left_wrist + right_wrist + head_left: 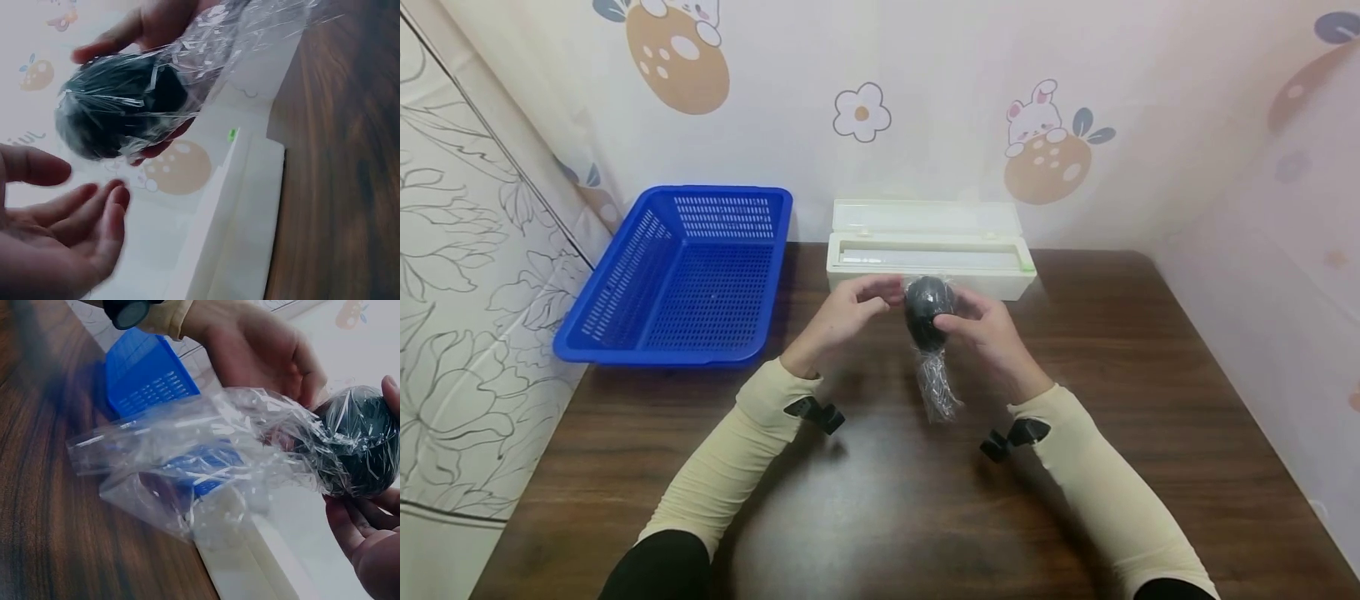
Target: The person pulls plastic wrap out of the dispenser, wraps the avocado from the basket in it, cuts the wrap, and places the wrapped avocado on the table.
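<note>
A dark green, egg-shaped object [928, 310] wrapped in clear cling film is held above the table in the head view. My right hand [994, 335] grips it from the right, thumb across its near side. A loose, crumpled tail of cling film [936, 387] hangs below it and spreads wide in the right wrist view. My left hand [841, 321] is at the object's left with fingers loosely bent; the left wrist view shows a gap between that hand [69, 231] and the wrapped object [119, 106]. Behind the hands stands a white cling film dispenser box [925, 283], its lid raised.
A blue plastic basket [658, 357] with slotted sides stands at the back left of the dark wooden table [880, 517]. A printed curtain [940, 100] hangs directly behind the table, and patterned sheets flank both sides.
</note>
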Tool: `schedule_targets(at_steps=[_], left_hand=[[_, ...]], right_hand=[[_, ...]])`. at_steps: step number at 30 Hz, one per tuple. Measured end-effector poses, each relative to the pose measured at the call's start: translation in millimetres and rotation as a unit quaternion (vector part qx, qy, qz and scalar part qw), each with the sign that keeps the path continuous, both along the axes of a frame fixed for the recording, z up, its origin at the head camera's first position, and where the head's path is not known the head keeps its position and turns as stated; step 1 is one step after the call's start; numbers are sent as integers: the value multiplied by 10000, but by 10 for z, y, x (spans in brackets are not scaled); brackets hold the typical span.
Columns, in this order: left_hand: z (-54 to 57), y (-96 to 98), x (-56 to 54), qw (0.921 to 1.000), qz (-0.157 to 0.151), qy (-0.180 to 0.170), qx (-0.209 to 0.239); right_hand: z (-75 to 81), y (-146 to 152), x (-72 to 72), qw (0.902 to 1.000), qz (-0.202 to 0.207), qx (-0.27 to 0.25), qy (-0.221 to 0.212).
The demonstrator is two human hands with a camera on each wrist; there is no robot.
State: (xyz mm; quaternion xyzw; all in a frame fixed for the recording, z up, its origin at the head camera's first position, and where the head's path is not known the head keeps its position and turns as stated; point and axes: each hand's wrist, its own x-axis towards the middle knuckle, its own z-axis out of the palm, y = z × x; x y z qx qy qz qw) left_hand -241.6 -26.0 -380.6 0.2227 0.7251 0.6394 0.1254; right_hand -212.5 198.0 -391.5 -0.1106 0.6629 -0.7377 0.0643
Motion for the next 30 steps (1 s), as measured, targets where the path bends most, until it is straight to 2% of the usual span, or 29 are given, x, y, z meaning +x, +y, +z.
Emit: schedule_targets(at_steps=[3,5,9,12,14,16,20,23,26,30], left_hand=[[22,-23,21,9982,-64,437,404],[43,-21,47,9958,-161,785,447],[79,6,108,9870,-167,1580,-258],[72,41,133,9781,-137,1896,-842],[50,79,138,9765,-88,1903,-1010],[21,120,134,9785,0,1797,-1015],[-42,190,115,9873,213,1425,-673],[-79,208,104,9889,410,1327,-519],[-88,210,96,9873,518,1410,-508],[-68,202,90,9876,356,1419,-575]], right_hand=[[-14,-2,-6,9998,-126,130,9],[-30,2,-17,9992,-283,287,40],[-38,11,-28,9971,-567,501,121],[-19,1,-25,9962,-707,513,48],[-3,-11,-27,9955,-812,492,-18],[7,-25,-33,9948,-907,461,-42],[7,-52,-35,9941,-996,430,60],[0,-68,-26,9950,-911,381,115],[-5,-77,-19,9972,-718,177,105],[-7,-79,-13,9988,-441,-124,149]])
